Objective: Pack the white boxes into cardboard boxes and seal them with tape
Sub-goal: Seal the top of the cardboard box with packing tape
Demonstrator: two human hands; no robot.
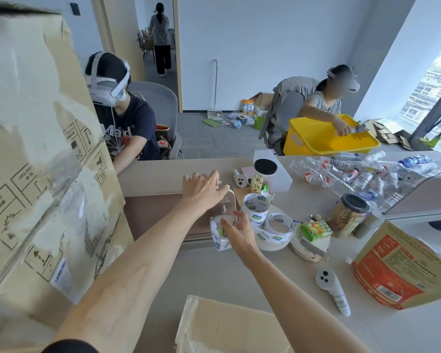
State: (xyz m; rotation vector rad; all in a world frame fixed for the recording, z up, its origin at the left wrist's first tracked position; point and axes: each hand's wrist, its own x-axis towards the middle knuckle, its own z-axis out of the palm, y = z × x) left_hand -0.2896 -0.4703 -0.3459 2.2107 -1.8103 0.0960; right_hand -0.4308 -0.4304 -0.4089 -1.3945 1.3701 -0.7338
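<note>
Office room, grey carpet, window on the right. Pale desk point(214, 271) in front, cluttered.

- Big cardboard box point(36, 154) stood at the left edge of the desk, tilted toward the camera, with torn paper and old clear tape across its face. A second cardboard box point(227, 327) sat at the near edge; only its top flap was in view.
- Right hand point(239, 234) gripped a tape roll point(218, 238), fingers wrapped over its rim, roll held on edge just above the desk.
- Left hand point(203, 191) was stretched out beyond it, back of hand up, fingertips pinching the free end of the clear tape strip point(227, 207). The strip ran taut from the roll up to that hand.
- Two spare tape rolls, one point(255, 207) upright and one point(279, 224) just beside it, sat on a stack of white rolls immediately right of the right hand.
- A white box point(281, 174) stood behind a black-lidded jar point(264, 177), well apart from both cardboard boxes. Couldn't tell what was in it.
- Right side of desk: second jar point(349, 216), green drink carton point(315, 229), heap of empty plastic bottles point(354, 174), red printed carton point(402, 271), white handheld controller point(332, 289) lying flat near it.
- Background: one seated person with a headset point(122, 118) across the desk, another point(326, 100) reaching into a yellow tub point(323, 141), a third person point(161, 39) standing in the doorway, back to the camera.
</note>
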